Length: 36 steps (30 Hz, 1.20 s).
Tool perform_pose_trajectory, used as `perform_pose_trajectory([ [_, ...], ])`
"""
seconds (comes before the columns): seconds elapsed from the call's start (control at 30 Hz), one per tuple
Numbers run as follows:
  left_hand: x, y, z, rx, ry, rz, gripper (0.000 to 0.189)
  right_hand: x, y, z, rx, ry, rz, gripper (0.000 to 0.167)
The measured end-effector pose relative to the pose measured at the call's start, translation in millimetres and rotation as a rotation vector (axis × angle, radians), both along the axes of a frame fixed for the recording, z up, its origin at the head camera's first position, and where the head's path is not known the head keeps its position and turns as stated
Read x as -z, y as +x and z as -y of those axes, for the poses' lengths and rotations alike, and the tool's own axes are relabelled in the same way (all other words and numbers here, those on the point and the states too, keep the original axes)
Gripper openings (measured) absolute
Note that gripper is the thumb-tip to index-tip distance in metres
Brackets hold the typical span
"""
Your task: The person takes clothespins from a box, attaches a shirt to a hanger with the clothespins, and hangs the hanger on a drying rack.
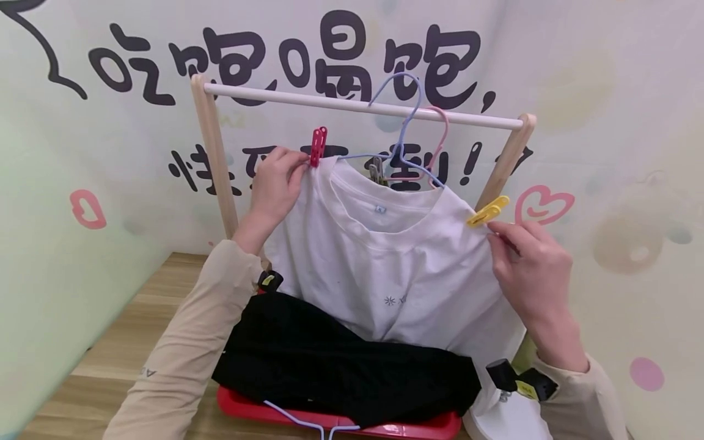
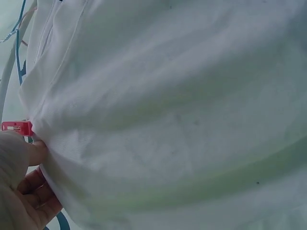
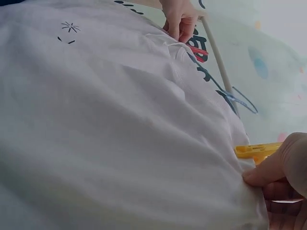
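A white T-shirt [image 1: 352, 269] hangs on a blue hanger [image 1: 404, 125] hooked over the white rail of a small rack. At one shoulder stands a red clothespin [image 1: 316, 148]; a yellow clothespin [image 1: 488, 212] is clipped at the other. My left hand [image 1: 277, 186] pinches the shirt's shoulder cloth right beside the red clothespin, also seen in the left wrist view. Just outside the yellow clothespin, my right hand [image 1: 535, 272] pinches the other shoulder between thumb and fingers. In the right wrist view the cloth [image 3: 120, 129] is drawn out between both hands.
The rack's rail [image 1: 286, 98] rests on wooden posts. A pink hanger [image 1: 442, 137] and grey clothespins [image 1: 376, 171] hang behind the shirt. Below, a black garment [image 1: 330, 366] lies over a red tray [image 1: 236, 403], with another blue hanger [image 1: 299, 421] in front. A white object [image 1: 511, 418] stands lower right.
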<state>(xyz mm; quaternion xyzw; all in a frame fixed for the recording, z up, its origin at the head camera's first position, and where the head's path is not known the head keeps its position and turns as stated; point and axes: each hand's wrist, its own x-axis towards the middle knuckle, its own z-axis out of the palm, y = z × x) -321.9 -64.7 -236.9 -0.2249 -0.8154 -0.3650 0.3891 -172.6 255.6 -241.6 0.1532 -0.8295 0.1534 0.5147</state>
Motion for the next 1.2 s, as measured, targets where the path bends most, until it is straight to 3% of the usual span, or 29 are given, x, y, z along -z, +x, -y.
perform_pose_trajectory([
  [0.23,-0.1,-0.8,0.9,0.002,-0.008,0.049,0.017,-2.9,-0.2,1,-0.001,0.003,-0.012,0.01],
  [0.5,11.0,-1.4,5.7,0.026,-0.042,0.097,0.017,10.5,0.7,2,-0.007,0.062,0.028,0.016],
  [0.73,17.9,-6.0,7.2,0.029,-0.102,0.193,0.019,20.0,-2.9,3,-0.036,0.077,0.001,0.015],
  [1.0,27.7,-10.2,9.8,0.068,-0.09,0.144,0.023,27.4,0.2,0,-0.083,0.021,0.014,0.02],
  [1.2,43.0,4.8,23.6,0.117,-0.132,0.16,0.032,36.8,13.4,-16,-0.158,-0.102,-0.004,0.024],
])
